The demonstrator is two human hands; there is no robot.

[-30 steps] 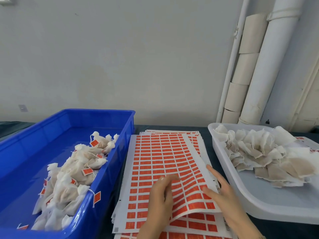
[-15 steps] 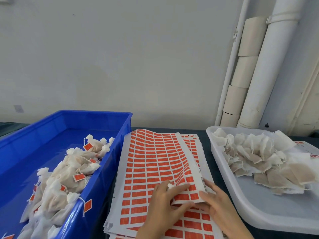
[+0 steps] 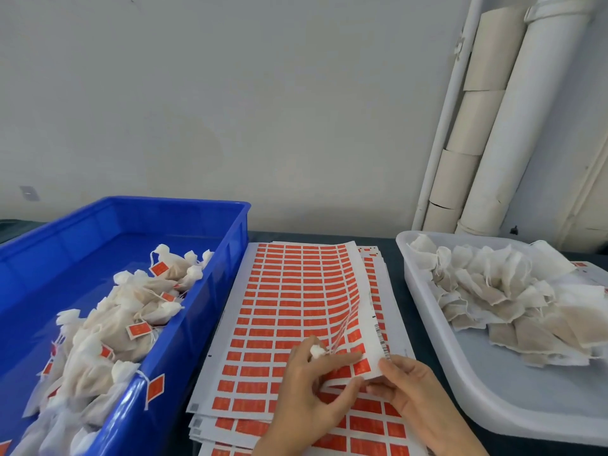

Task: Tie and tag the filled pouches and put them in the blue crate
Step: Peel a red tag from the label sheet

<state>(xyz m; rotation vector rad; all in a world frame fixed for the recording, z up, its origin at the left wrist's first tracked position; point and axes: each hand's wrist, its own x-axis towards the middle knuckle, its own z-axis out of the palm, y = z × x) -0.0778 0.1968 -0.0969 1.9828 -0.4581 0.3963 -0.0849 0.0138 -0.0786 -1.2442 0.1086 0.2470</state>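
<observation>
Head camera looks down on a dark table where the top sheet (image 3: 296, 291) of red labels lies directly in front of the person, between the two containers. Its long axis runs from near to far. The near right corner is lifted and curled, and this corner is the place where both hands work.

The left hand (image 3: 306, 390) pinches the curled corner from the left, with the forefinger over the paper and the thumb under it. A small white tuft (image 3: 316, 351) shows between its fingers (perhaps the neck of a pouch, but I cannot tell). The right hand (image 3: 414, 393) grips the near edge of the same corner, thumb on top. The two hands are close together, almost touching.

The sheet rests on a stack (image 3: 210, 426) of similar sheets. The blue crate (image 3: 230, 245) stands just beside the stack on the left, and the tagged pouches (image 3: 131, 324) lie heaped along its right wall. The white tray (image 3: 493, 406) stands on the right with the untied pouches (image 3: 487, 291) piled in its far part.

I judge that a label is about to be peeled. The left hand is nearer to the crate, so it would carry a finished pouch there. The right hand is nearer to the tray.
</observation>
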